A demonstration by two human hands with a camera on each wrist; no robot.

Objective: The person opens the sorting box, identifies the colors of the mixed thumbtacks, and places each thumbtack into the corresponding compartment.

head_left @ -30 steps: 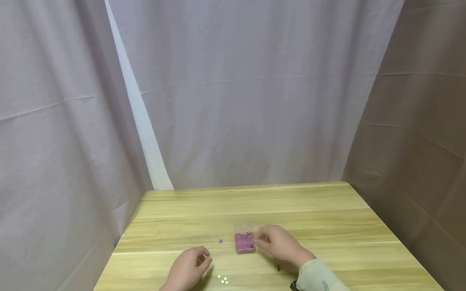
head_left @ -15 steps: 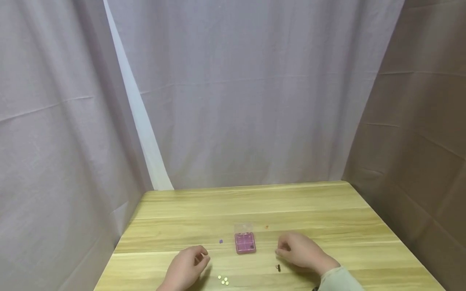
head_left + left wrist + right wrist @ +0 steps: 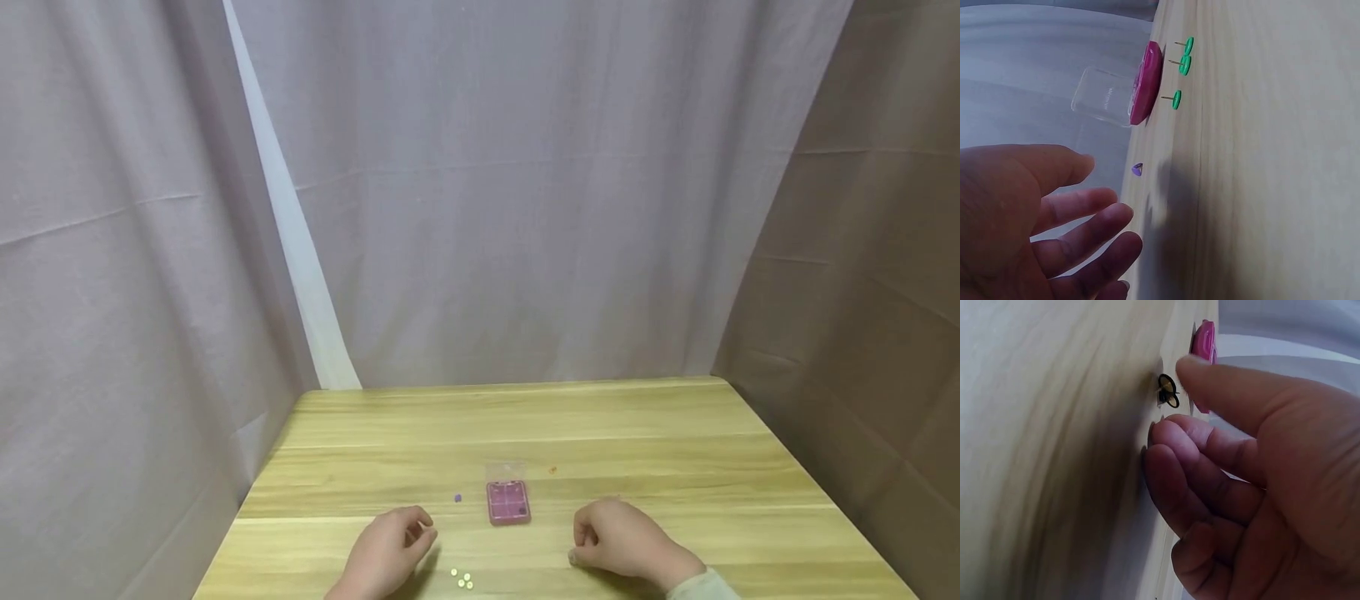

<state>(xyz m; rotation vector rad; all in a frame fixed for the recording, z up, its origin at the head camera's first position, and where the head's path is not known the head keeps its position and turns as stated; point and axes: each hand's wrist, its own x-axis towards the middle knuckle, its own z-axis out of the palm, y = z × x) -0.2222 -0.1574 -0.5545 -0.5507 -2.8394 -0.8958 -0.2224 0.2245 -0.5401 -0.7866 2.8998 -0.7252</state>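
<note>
My right hand (image 3: pixel 622 540) is low over the table, right of the magenta box. In the right wrist view, its thumb and fingers stand apart around small black-rimmed, gold-faced pieces (image 3: pixel 1168 391) on the wood; their kind is unclear and I see no contact. My left hand (image 3: pixel 386 550) hovers at the left, fingers loosely bent, holding nothing. Green thumbtacks (image 3: pixel 1177 99) lie points up to its right; they look yellowish in the head view. The magenta box (image 3: pixel 508 503) has compartments, a dark bit in the near right one, and a clear lid (image 3: pixel 1104 97) swung back.
A small purple piece (image 3: pixel 458 498) lies left of the box. Behind the box to the right is a tiny orange piece (image 3: pixel 552 470). Grey curtains (image 3: pixel 525 208) hang behind and beside the wooden table (image 3: pixel 420 425).
My right hand has drawn back from the box's right side, then come down over the small dark pieces, now hidden in the head view. The orange piece came into view. The left hand stays put.
</note>
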